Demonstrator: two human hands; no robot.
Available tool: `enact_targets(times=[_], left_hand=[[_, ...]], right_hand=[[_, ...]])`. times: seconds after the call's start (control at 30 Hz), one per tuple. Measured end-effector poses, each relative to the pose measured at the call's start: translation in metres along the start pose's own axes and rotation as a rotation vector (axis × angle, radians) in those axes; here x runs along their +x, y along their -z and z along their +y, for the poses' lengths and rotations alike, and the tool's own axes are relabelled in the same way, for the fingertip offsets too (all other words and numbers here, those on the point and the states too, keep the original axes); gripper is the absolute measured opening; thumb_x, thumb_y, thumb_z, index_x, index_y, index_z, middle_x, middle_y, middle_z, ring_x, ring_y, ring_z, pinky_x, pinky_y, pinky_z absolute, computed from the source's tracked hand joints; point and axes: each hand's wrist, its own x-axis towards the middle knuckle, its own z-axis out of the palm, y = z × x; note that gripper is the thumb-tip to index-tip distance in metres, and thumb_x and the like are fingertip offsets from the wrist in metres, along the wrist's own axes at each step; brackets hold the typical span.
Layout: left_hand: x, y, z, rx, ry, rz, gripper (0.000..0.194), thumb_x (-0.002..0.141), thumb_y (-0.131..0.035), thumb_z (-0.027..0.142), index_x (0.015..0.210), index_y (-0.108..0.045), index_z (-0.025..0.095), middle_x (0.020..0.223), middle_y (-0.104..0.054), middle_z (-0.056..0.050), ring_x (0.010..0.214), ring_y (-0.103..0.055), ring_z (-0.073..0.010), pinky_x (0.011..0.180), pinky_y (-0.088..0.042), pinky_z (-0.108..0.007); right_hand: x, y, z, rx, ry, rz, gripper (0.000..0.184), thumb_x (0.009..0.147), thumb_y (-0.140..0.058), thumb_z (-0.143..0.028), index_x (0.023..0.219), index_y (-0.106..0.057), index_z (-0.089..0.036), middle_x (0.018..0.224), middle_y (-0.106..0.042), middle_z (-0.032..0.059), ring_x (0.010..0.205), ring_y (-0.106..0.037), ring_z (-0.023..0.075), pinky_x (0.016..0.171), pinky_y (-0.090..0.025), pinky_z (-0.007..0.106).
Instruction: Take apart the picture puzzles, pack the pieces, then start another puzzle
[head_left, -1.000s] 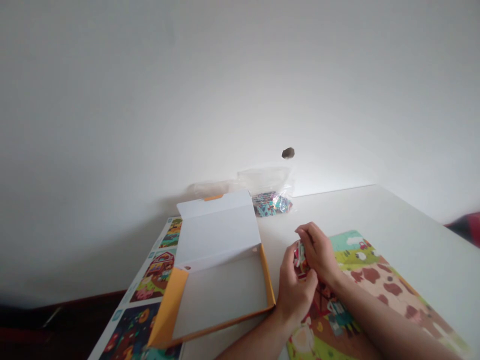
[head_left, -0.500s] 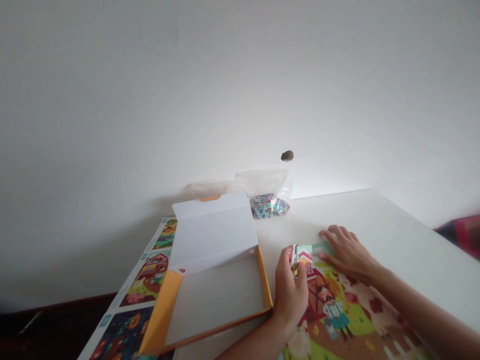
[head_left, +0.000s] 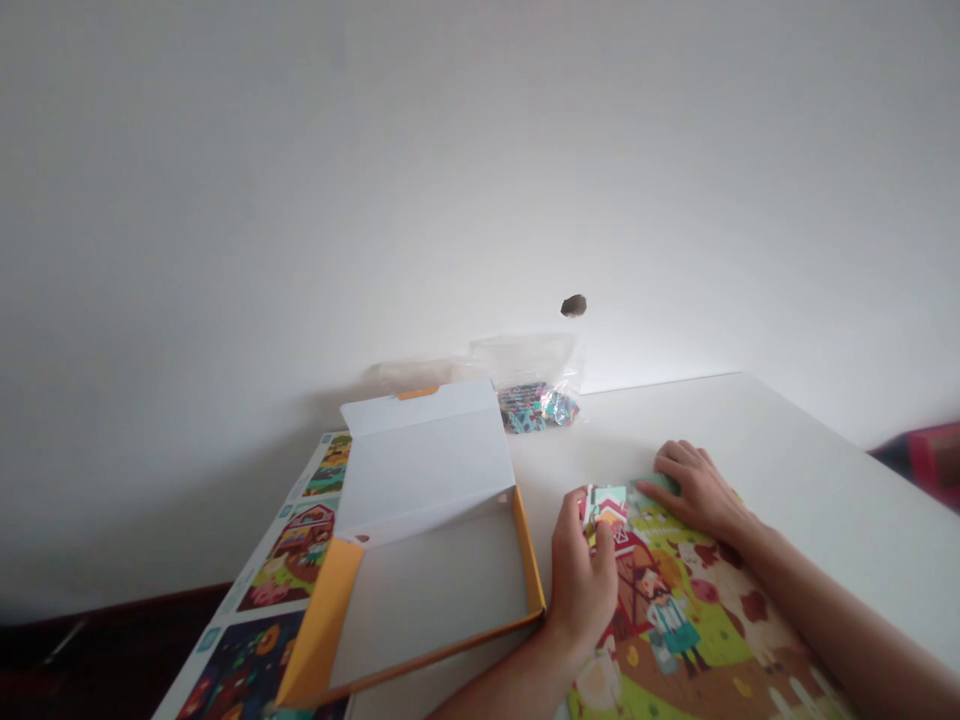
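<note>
A colourful farm-scene jigsaw puzzle (head_left: 679,610) lies flat on the white table (head_left: 810,470) in front of me. My left hand (head_left: 581,585) rests at its left edge, fingers curled, thumb and fingertips pressed on the red-barn pieces (head_left: 609,508) at the top left corner. My right hand (head_left: 694,490) lies palm down on the puzzle's upper edge, fingers stretched flat and slightly bent over the teal sky pieces. Both forearms come in from the bottom right.
An open cardboard box (head_left: 427,560) with orange sides and raised white lid stands left of the puzzle, on printed sheets (head_left: 300,540) with picture panels. A clear plastic bag (head_left: 536,385) holding loose puzzle pieces leans at the wall. The wall carries a dark mark (head_left: 574,305).
A second ago both hands held pieces together above the puzzle. They have since come down; the pieces lie at the puzzle's top left and my right hand has spread flat on the top edge.
</note>
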Motion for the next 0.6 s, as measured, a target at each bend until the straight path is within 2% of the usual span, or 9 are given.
enact_targets(times=[0.17,0.3,0.47,0.53,0.6], left_hand=[[0.000,-0.003,-0.004,-0.080,-0.017,0.033,0.033,0.089,-0.052,0.025,0.122,-0.054,0.016,0.113,-0.066,-0.011,0.104,-0.063,-0.0227,0.091,-0.048,-0.032],[0.001,-0.004,-0.006,-0.066,-0.034,0.013,0.032,0.091,-0.050,0.024,0.122,-0.052,0.017,0.111,-0.066,-0.011,0.102,-0.063,-0.0226,0.092,-0.048,-0.034],[0.000,-0.003,-0.004,0.004,-0.071,-0.021,0.029,0.094,-0.045,0.022,0.122,-0.048,0.016,0.114,-0.063,-0.013,0.106,-0.061,-0.0238,0.094,-0.047,-0.039],[-0.003,-0.002,0.000,0.030,-0.157,-0.027,0.026,0.094,-0.043,0.020,0.119,-0.048,0.016,0.112,-0.061,-0.013,0.104,-0.060,-0.0233,0.093,-0.048,-0.039],[-0.008,0.000,0.004,0.054,-0.309,-0.052,0.024,0.094,-0.041,0.017,0.117,-0.048,0.017,0.110,-0.059,-0.012,0.104,-0.058,-0.0223,0.093,-0.047,-0.038]], right_hand=[[-0.009,-0.008,0.012,0.115,0.015,0.109,0.034,0.091,-0.056,-0.047,0.070,-0.050,-0.021,0.067,-0.055,0.0014,0.068,-0.051,0.0173,0.071,-0.037,0.032],[-0.012,-0.011,0.019,0.104,0.083,0.236,0.033,0.089,-0.062,-0.043,0.068,-0.051,-0.021,0.063,-0.053,0.0003,0.064,-0.049,0.0166,0.069,-0.036,0.032],[-0.012,-0.004,0.013,0.085,0.138,0.299,0.029,0.088,-0.066,-0.037,0.069,-0.050,-0.020,0.063,-0.051,-0.0004,0.064,-0.047,0.0156,0.067,-0.035,0.031],[-0.014,0.000,0.010,0.071,0.157,0.344,0.029,0.086,-0.068,-0.034,0.069,-0.049,-0.020,0.062,-0.050,-0.0009,0.063,-0.046,0.0153,0.067,-0.035,0.031],[-0.016,0.004,0.007,0.050,0.160,0.411,0.029,0.084,-0.070,-0.033,0.069,-0.048,-0.020,0.062,-0.050,-0.0011,0.063,-0.044,0.0150,0.067,-0.034,0.032]])
